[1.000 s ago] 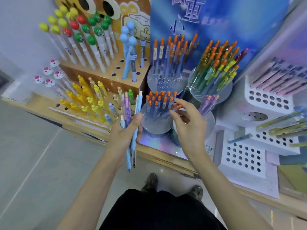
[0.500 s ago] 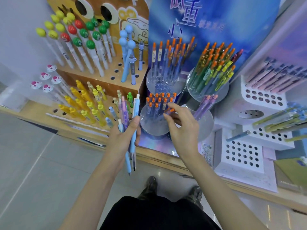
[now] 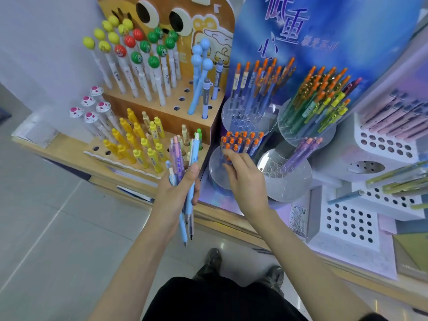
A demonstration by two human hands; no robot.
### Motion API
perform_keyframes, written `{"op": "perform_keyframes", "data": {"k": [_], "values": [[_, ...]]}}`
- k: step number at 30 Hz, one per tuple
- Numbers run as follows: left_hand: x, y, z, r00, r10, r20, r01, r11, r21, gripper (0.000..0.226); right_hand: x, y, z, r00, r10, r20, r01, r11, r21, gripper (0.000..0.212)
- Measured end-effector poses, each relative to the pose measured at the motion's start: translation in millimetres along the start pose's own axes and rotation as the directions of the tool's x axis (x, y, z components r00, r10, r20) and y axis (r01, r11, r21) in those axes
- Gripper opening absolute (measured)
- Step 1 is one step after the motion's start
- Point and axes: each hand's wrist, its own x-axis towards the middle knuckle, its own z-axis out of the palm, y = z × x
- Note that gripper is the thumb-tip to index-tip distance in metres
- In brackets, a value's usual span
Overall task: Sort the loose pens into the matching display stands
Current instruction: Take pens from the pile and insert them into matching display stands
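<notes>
pens (image 3: 179, 158) stay clamped in left fingers (image 3: 192, 173); right fingers (image 3: 232, 156) now pinch orange pen (image 3: 227, 147) in stand (image 3: 215, 169).

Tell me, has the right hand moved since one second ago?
Yes. The right hand moved left, from the gap beside the front clear stand to over its orange-capped pens.

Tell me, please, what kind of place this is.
Probably a stationery shop. A wooden stand and clear round stands hold rows of matching pens in holes, a printed blue display board rises behind them, and the left hand grips a bundle of loose pens.
</notes>
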Motion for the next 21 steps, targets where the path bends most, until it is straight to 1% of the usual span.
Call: {"op": "perform_keyframes", "data": {"k": [2, 6, 10, 11, 13, 15, 16, 18, 19, 20, 21], "values": [[0, 0, -1, 1.0, 0.002, 0.004, -0.002, 1.0, -0.008, 0.042, 3, -3, 3, 0.999, 0.032, 0.015, -0.032, 0.999, 0.019, 0.031], [1, 0, 0, 0.999, -0.032, 0.004, 0.032, 0.999, -0.021, 0.037, 5, -5, 7, 0.982, 0.188, -0.002, -0.187, 0.98, 0.074, 0.031], [4, -1, 2, 0.999, -0.046, 0.023, 0.047, 0.998, -0.032, 0.033, 7, -10, 8, 0.975, 0.221, 0.003, -0.221, 0.973, 0.065, 0.029], [6, -1, 3, 0.999, -0.045, 0.023, 0.046, 0.999, -0.028, 0.033, 9, -10, 7, 0.974, 0.225, 0.024, -0.226, 0.973, 0.051, 0.029], [8, -1, 4, 0.999, -0.045, 0.024, 0.046, 0.999, -0.013, 0.033, 16, -10, -1, 0.964, 0.237, 0.119, -0.243, 0.969, 0.046, 0.03], [11, -1, 5, 0.999, -0.042, 0.024, 0.042, 0.999, 0.002, 0.033, 25, -7, -10, 0.946, 0.242, 0.213, -0.269, 0.957, 0.107, 0.031], [13, -1, 6, 0.999, -0.035, 0.021, 0.035, 0.999, 0.014, 0.033, 27, -7, -16, 0.942, 0.248, 0.228, -0.285, 0.948, 0.145, 0.03], [18, -1, 10, 1.0, -0.007, 0.001, 0.007, 0.999, 0.046, 0.026, 28, -8, -26, 0.943, 0.261, 0.204, -0.303, 0.93, 0.21, 0.023], [22, 0, 14, 1.0, 0.007, -0.015, -0.006, 0.999, 0.05, 0.017, 28, -7, -29, 0.949, 0.261, 0.18, -0.297, 0.928, 0.223, 0.018], [25, 0, 17, 0.999, 0.015, -0.03, -0.013, 0.999, 0.05, 0.01, 29, -6, -30, 0.955, 0.254, 0.155, -0.284, 0.932, 0.223, 0.016], [29, 1, 20, 0.999, 0.021, -0.043, -0.019, 0.998, 0.053, 0.007, 30, -6, -29, 0.96, 0.244, 0.137, -0.269, 0.941, 0.208, 0.017]]}}
